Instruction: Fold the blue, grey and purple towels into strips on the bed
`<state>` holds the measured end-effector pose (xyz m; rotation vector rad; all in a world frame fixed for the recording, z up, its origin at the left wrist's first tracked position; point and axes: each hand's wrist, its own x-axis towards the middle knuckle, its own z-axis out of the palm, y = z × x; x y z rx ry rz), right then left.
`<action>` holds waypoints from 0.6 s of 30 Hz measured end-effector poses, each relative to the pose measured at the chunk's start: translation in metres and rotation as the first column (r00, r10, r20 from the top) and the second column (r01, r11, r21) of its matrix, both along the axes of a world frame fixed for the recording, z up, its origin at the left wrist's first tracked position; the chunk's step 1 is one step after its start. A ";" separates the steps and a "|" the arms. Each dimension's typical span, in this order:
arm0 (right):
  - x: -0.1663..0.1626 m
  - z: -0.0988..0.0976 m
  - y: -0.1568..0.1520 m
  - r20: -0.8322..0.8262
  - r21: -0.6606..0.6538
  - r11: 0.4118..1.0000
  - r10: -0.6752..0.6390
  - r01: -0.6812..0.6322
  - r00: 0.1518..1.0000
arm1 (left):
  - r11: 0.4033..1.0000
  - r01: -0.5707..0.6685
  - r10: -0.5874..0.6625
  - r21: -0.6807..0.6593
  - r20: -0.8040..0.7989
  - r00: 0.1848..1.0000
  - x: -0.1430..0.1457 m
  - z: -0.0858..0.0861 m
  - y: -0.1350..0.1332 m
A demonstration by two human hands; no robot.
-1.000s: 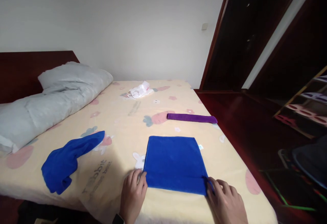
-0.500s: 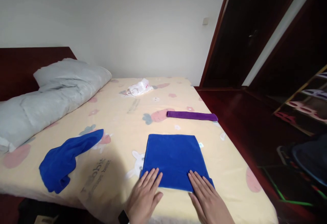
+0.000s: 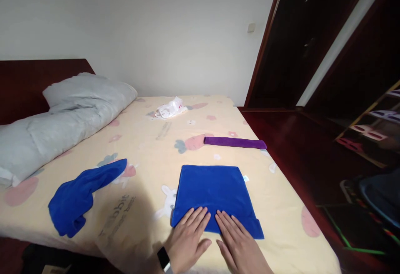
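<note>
A folded blue cloth point(image 3: 214, 192) lies flat on the cream patterned bed sheet point(image 3: 150, 149) near the bed's front edge. My left hand point(image 3: 187, 240) rests palm down, fingers stretched out, on the cloth's near left part. My right hand point(image 3: 239, 245) lies flat beside it on the near middle of the cloth, fingers together and extended. Neither hand holds anything. A watch shows on my left wrist.
A crumpled blue cloth point(image 3: 81, 194) lies to the left. A rolled purple cloth point(image 3: 234, 142) sits behind the folded one. A grey quilt point(image 3: 59, 119) lies along the headboard side, a white plastic bag point(image 3: 170, 108) at the far end. Dark floor and a shoe rack point(image 3: 375, 128) are on the right.
My hands went from pinching the cloth's near corners to lying flat on it, then slid inward toward each other along the near edge.
</note>
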<state>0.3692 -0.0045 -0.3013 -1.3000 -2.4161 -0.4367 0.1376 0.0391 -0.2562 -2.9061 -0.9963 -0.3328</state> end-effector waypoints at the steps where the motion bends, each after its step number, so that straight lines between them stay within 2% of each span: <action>1: 0.005 -0.002 -0.001 -0.011 -0.018 1.000 -0.008 0.008 1.000 | 1.000 -0.013 0.013 -0.017 -0.008 1.000 -0.006 -0.002 0.001; 6: 0.039 -0.004 -0.006 -0.035 -0.094 0.994 -0.051 0.048 0.998 | 0.993 -0.097 0.096 -0.069 -0.021 0.995 -0.037 -0.010 0.004; 12: 0.060 -0.003 -0.010 -0.074 -0.267 0.960 -0.112 0.088 0.991 | 0.987 -0.113 0.108 -0.112 -0.053 0.993 -0.045 -0.010 0.008; 15: 0.063 -0.002 -0.008 -0.078 -0.343 0.935 -0.126 0.092 0.989 | 0.989 -0.118 0.115 -0.089 -0.039 0.993 -0.048 -0.012 0.011; 18: 0.068 -0.002 -0.007 -0.101 -0.336 0.937 -0.134 0.093 0.986 | 0.988 -0.153 0.154 -0.036 0.018 0.988 -0.057 -0.016 0.015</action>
